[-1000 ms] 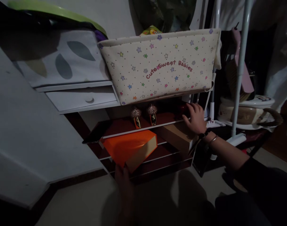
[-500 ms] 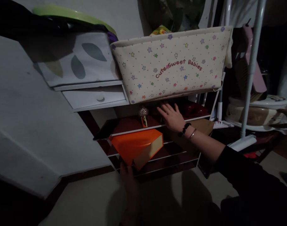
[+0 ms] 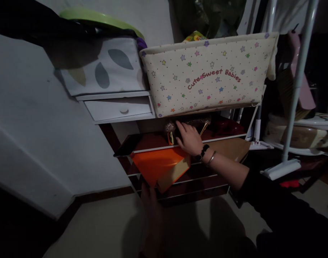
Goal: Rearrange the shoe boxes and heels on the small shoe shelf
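Note:
My right hand (image 3: 190,139) reaches onto the upper shelf, palm down with its fingers stretched and apart. Its fingertips are beside a glittery high-heeled shoe (image 3: 169,128), seen end-on; whether they touch it is unclear. Behind the hand lies a second glittery high-heeled shoe (image 3: 204,122) with a thin gold heel. Low and in shadow, my left hand (image 3: 151,202) has its fingers closed at the bottom corner of an orange box (image 3: 158,163). The box tilts out from the rack below the upper shelf.
A star-patterned fabric basket (image 3: 209,79) overhangs the dark shoe rack (image 3: 150,141). To the left are a small white drawer (image 3: 107,109) and a leaf-print box (image 3: 99,68). Dark red shiny shoes (image 3: 227,125), a brown cardboard box (image 3: 228,147) and a pale pole (image 3: 297,86) are on the right.
My right hand has moved left along the shelf toward the glittery shoe, and the second shoe now shows behind it. The view has shifted slightly; my left hand stays by the orange box.

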Action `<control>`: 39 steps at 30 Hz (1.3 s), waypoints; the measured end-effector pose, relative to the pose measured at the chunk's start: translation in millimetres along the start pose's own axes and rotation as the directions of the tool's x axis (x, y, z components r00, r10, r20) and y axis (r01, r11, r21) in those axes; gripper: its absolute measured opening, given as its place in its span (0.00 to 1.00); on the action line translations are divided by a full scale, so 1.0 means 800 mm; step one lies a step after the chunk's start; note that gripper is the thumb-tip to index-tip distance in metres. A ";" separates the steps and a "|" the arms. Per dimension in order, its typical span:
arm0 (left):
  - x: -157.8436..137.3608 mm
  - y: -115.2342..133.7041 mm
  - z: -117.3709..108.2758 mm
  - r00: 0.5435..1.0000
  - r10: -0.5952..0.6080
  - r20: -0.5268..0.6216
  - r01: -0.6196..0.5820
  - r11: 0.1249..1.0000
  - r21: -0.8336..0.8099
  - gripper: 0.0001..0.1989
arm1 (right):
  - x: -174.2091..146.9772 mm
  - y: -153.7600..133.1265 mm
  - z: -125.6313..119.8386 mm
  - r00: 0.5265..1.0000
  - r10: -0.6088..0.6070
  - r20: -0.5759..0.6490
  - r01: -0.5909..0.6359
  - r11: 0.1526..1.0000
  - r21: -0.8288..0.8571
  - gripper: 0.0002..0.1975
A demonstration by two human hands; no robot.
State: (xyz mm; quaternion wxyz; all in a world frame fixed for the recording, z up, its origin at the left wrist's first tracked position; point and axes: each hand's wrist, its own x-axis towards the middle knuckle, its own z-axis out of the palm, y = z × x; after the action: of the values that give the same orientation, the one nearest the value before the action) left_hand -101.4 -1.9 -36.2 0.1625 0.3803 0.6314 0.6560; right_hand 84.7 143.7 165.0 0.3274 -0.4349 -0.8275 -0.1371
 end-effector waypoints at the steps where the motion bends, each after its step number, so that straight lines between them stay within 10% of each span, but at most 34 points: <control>1: 0.000 0.002 -0.001 1.000 -0.010 0.001 0.010 1.000 -0.003 0.30 | 0.007 -0.011 0.005 0.996 0.088 -0.001 -0.088 0.996 0.013 0.34; 5: 0.001 0.002 -0.003 1.000 -0.023 0.009 0.023 1.000 0.009 0.32 | 0.032 -0.043 0.024 0.971 0.236 0.045 -0.237 0.971 0.028 0.30; 14: 0.003 -0.014 0.008 0.996 -0.071 -0.058 0.070 0.997 -0.031 0.32 | 0.044 -0.086 0.061 0.971 -0.194 0.138 0.204 0.977 -0.057 0.33; 18: 0.001 -0.002 0.001 0.996 -0.076 -0.038 0.075 0.997 -0.019 0.32 | 0.014 -0.090 0.060 0.972 -0.177 0.152 0.182 0.983 -0.023 0.32; 24: -0.015 0.029 -0.007 0.987 -0.154 -0.037 0.152 0.986 -0.066 0.36 | -0.109 -0.075 -0.018 0.959 -0.248 0.135 0.183 0.910 0.373 0.16; 28: -0.040 0.043 0.000 0.999 0.023 -0.028 -0.024 0.998 -0.049 0.34 | -0.193 -0.052 -0.089 0.944 -0.305 0.124 0.144 0.723 0.676 0.03; 33: -0.061 0.055 0.029 0.969 0.243 0.034 -0.243 0.970 -0.004 0.31 | -0.238 -0.023 -0.155 0.961 -0.194 -0.195 0.269 0.507 0.819 0.06; 39: -0.071 0.069 0.062 0.924 0.377 0.071 -0.375 0.926 -0.034 0.31 | -0.270 -0.015 -0.196 0.960 -0.261 -0.102 0.267 0.738 0.620 0.09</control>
State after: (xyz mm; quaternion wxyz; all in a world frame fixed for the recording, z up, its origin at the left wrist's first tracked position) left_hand -14.7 -14.6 -4.3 0.0613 0.5174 0.5336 0.6662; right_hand 229.2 -79.4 140.1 0.4345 -0.1786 -0.8771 0.1000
